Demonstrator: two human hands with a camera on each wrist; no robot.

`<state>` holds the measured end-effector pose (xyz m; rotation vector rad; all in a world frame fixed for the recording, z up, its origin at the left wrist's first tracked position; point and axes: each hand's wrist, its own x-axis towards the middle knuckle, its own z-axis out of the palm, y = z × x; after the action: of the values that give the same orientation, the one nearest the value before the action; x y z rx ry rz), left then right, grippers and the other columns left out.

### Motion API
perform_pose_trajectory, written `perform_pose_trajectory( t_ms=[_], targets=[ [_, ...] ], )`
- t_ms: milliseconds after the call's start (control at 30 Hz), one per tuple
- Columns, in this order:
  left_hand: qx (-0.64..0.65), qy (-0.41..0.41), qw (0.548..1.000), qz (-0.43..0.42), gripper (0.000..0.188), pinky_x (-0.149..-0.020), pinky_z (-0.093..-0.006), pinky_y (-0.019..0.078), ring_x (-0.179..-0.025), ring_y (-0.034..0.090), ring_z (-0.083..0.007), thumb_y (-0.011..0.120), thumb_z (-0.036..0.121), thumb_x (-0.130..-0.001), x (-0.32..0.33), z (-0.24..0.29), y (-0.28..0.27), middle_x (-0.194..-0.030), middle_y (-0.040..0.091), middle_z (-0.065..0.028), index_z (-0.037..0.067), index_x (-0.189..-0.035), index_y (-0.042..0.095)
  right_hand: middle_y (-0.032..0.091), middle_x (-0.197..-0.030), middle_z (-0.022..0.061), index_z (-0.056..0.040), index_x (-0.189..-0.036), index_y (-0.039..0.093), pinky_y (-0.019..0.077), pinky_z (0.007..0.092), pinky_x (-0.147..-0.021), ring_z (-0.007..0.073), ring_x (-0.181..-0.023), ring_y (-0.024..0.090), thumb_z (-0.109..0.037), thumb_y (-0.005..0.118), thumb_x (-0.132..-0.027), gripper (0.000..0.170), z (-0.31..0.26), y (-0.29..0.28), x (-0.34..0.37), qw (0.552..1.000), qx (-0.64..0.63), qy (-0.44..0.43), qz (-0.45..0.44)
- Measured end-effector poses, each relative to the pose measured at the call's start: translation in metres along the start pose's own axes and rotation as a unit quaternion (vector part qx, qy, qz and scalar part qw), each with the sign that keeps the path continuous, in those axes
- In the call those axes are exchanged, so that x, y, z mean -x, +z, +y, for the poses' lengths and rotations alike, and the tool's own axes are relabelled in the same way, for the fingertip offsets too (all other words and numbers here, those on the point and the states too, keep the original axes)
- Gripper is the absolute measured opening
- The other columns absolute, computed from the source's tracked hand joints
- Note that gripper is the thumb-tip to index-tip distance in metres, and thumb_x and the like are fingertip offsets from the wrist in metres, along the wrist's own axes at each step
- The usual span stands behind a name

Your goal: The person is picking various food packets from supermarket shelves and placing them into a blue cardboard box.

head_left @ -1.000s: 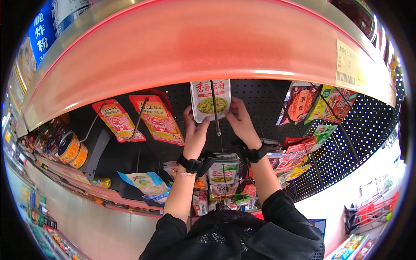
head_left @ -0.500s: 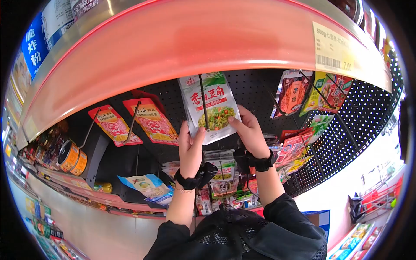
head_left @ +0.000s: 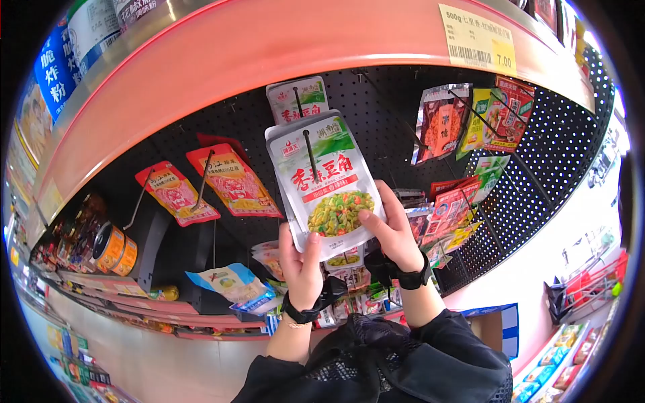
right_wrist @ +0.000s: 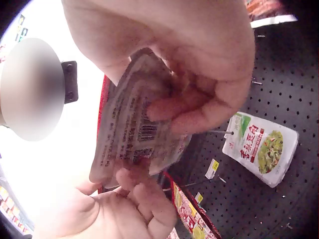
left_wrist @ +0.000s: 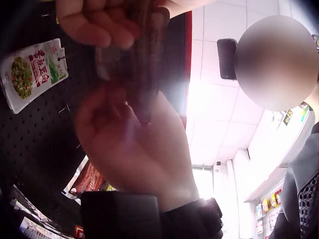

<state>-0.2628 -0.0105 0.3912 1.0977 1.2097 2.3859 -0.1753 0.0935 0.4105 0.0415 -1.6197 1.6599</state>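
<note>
In the head view, both hands hold a small stack of white-and-green food pouches (head_left: pixel 339 191) printed with a picture of chopped green beans. My left hand (head_left: pixel 302 265) pinches the lower left edge, thumb in front and fingers behind. On the lower right, my right hand (head_left: pixel 396 232) grips likewise, its thumb over the picture. A metal display hook (head_left: pixel 310 158) passes through the top of the front pouch and sticks out before it. Another pouch of the same kind (head_left: pixel 295 97) hangs farther back. Seen in the right wrist view, the stack's printed back (right_wrist: pixel 132 124) shows a barcode.
Red pickle pouches (head_left: pixel 235 181) hang on hooks to the left. More packets (head_left: pixel 443 127) hang at the right on a black perforated board (head_left: pixel 376 127). An orange shelf edge (head_left: pixel 282 40) with a price tag (head_left: pixel 477 40) juts out above the hands.
Both hands have drawn the pouches along the hook toward me, so they sit larger and lower in view. One pouch now shows behind, apart from them. The camera view has shifted.
</note>
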Motion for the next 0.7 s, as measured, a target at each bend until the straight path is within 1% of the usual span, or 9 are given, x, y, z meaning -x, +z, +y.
perform_pose_trajectory(
  t_ms=[100,267,500,567,633,700],
  targets=[
    [-0.026,0.0,1.0,-0.014,0.016,-0.063,-0.0181,0.0338,-0.071,0.039,-0.0039,0.045,0.012,-0.079,0.002,0.004,-0.006,-0.08,0.045,-0.0011,0.002,-0.089,0.039,0.044,-0.089,0.0023,0.0008,-0.102,0.035,0.0342,0.0194,-0.07,0.0055,-0.082,0.039,-0.009,0.047,-0.076,0.03,-0.006,0.008,0.006,1.0,0.002,0.0,0.01],
    [-0.022,-0.002,1.0,-0.018,0.015,-0.064,-0.0186,0.034,-0.071,0.04,-0.0046,0.045,0.011,-0.078,0.008,0.006,-0.011,-0.08,0.045,-0.0011,0.002,-0.089,0.039,0.045,-0.09,0.0037,0.0009,-0.102,0.035,0.0342,0.02,-0.072,0.0066,-0.083,0.04,-0.008,0.049,-0.074,0.032,-0.007,0.01,0.013,1.0,0.009,0.011,0.005],
    [-0.07,0.015,0.997,0.001,0.02,-0.067,-0.0203,0.0347,-0.073,0.042,-0.0074,0.045,0.011,-0.075,0.023,0.009,-0.013,-0.083,0.047,-0.0041,0.0,-0.091,0.04,0.044,-0.092,0.0054,0.0008,-0.101,0.035,0.0338,0.0215,-0.073,0.0085,-0.085,0.04,-0.007,0.051,-0.071,0.034,-0.016,0.016,0.027,0.999,0.004,0.035,0.024],
    [-0.077,0.019,0.997,0.001,0.021,-0.068,-0.0206,0.0348,-0.074,0.042,-0.0079,0.045,0.011,-0.075,0.027,0.011,-0.012,-0.084,0.046,-0.0048,-0.001,-0.091,0.039,0.044,-0.091,0.0049,0.0003,-0.101,0.035,0.0338,0.0217,-0.073,0.0084,-0.085,0.04,-0.008,0.052,-0.071,0.036,-0.015,0.014,0.031,0.999,0.042,0.017,0.011],
    [-0.068,0.046,0.997,0.011,0.019,-0.06,-0.0192,0.0356,-0.067,0.042,-0.0062,0.045,0.007,-0.075,0.031,0.011,-0.011,-0.079,0.046,-0.0031,-0.001,-0.091,0.04,0.044,-0.09,0.0047,0.0003,-0.101,0.035,0.0337,0.0217,-0.073,0.0084,-0.084,0.04,-0.009,0.052,-0.071,0.036,-0.016,0.015,0.036,0.999,0.032,0.02,0.014],
    [-0.061,0.044,0.997,0.008,0.02,-0.059,-0.0185,0.0357,-0.065,0.041,-0.0057,0.046,0.008,-0.074,0.034,0.013,-0.01,-0.079,0.046,-0.0033,-0.002,-0.091,0.039,0.043,-0.09,0.0046,0.0002,-0.101,0.035,0.0337,0.0217,-0.073,0.0084,-0.084,0.04,-0.01,0.053,-0.071,0.037,-0.017,0.016,0.041,0.999,0.022,0.022,0.016]
  ],
)
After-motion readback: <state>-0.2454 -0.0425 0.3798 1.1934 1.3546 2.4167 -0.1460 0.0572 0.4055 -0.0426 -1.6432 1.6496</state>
